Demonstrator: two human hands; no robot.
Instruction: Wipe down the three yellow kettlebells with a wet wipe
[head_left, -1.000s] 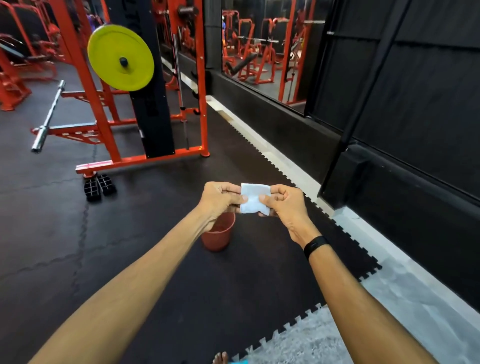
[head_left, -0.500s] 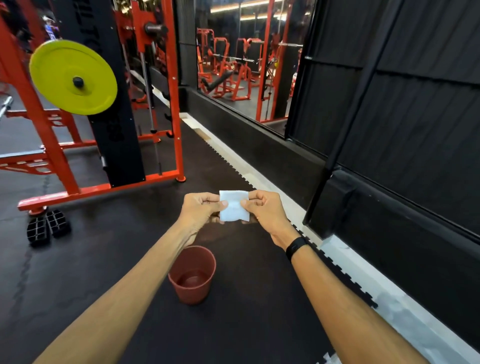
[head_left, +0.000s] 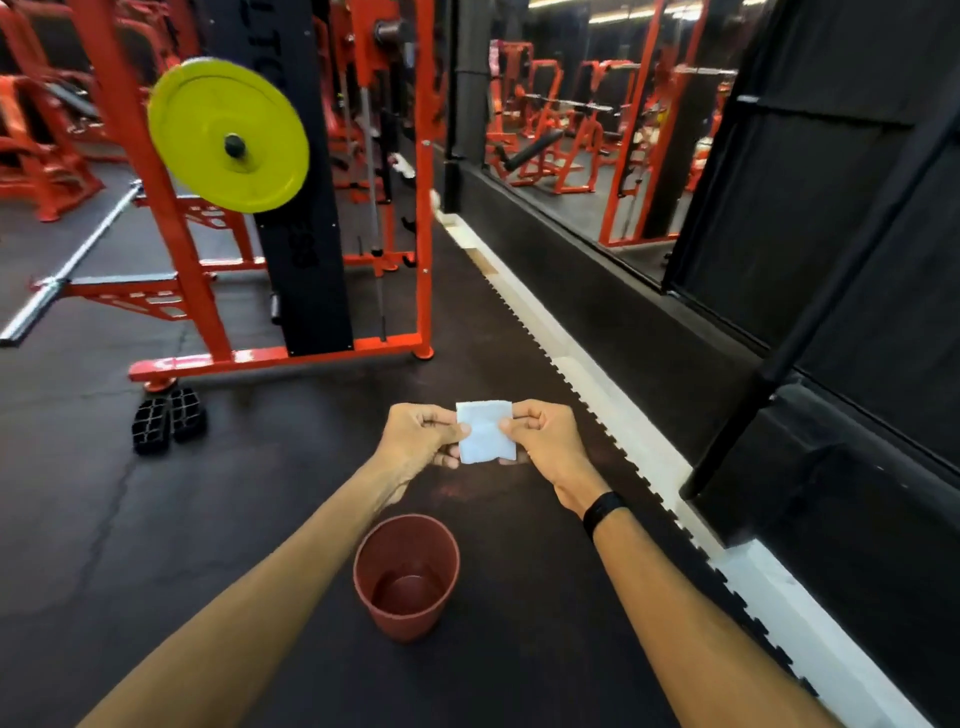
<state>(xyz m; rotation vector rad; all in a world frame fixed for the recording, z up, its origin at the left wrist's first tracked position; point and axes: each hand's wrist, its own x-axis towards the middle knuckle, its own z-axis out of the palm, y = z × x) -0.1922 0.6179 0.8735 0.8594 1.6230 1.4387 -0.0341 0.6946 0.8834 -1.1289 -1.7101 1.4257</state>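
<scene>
No kettlebells anywhere in view. Far gym machines at the top left are blurred, and the mirror panel (head_left: 597, 130) on the right only shows more orange frames, too soft to read. Lettering on the black column (head_left: 291, 208) of the rack is cut off and illegible. The fingers behind the wipe are mostly hidden, so how far the sheet is unfolded is hard to tell, probably still folded small.

Both arms reach straight forward, hands held level in front, well above the floor. Left hand (head_left: 421, 441) pinches the left edge of the white wet wipe (head_left: 485, 431) between thumb and curled fingers. Right hand (head_left: 540, 441) does the same on the right edge (black band (head_left: 605, 512) on that wrist). Wipe hangs flat between them, roughly square.

A reddish-brown bucket (head_left: 408, 577) stands upright on the dark rubber floor (head_left: 156, 545), below and nearer than the hands, between the forearms. Yellow weight plate (head_left: 228, 135) sits on the orange rack (head_left: 171, 234) at upper left, steel barbell (head_left: 72, 265) beside it. Two black blocks (head_left: 169, 421) lie by the rack's foot.
</scene>
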